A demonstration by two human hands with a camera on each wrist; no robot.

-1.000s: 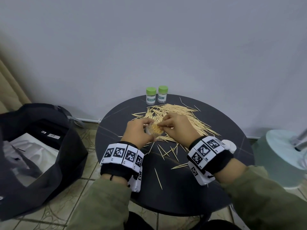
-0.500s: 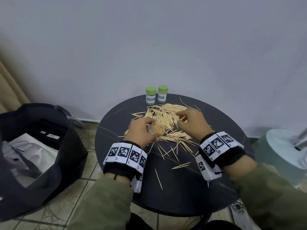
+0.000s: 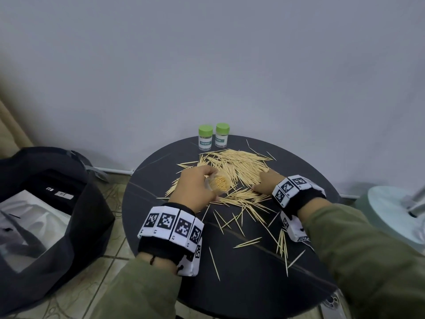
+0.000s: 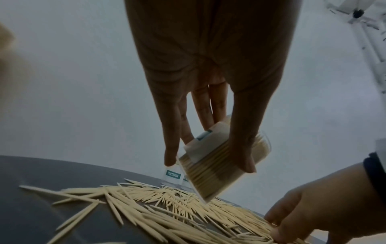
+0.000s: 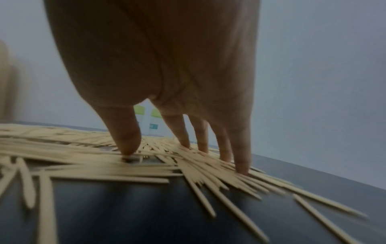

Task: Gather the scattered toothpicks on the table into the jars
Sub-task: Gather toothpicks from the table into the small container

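The scattered toothpicks (image 3: 239, 166) lay in a loose heap across the middle and far part of the round dark table (image 3: 241, 284), with thinner strays trailing toward the near right edge. Above the left side of that heap, the left hand (image 3: 195, 189) gripped an open clear jar (image 3: 219, 184), fingers on one side and thumb on the other curled round its wall. The jar was tilted, its mouth facing up and toward the person, and it was packed tight with toothpicks standing on end. In the left wrist view its lower edge hung just above the pile; whether it touched the sticks could not be told.

The right hand (image 3: 264, 184) rested on the right side of the heap, palm down. In the right wrist view its fingers (image 5: 240, 156) were nearly straight and spread, tips pressing on the toothpicks, the thumb set apart to the left; it held nothing.

At the far edge of the table, just beyond the heap, stood two capped jars (image 3: 213, 137) side by side, upright, each with a green lid and a label.

On the tiled floor to the left of the table sat an open black bag (image 3: 46, 215) with something pale inside. To the right stood a pale round base (image 3: 395, 210).
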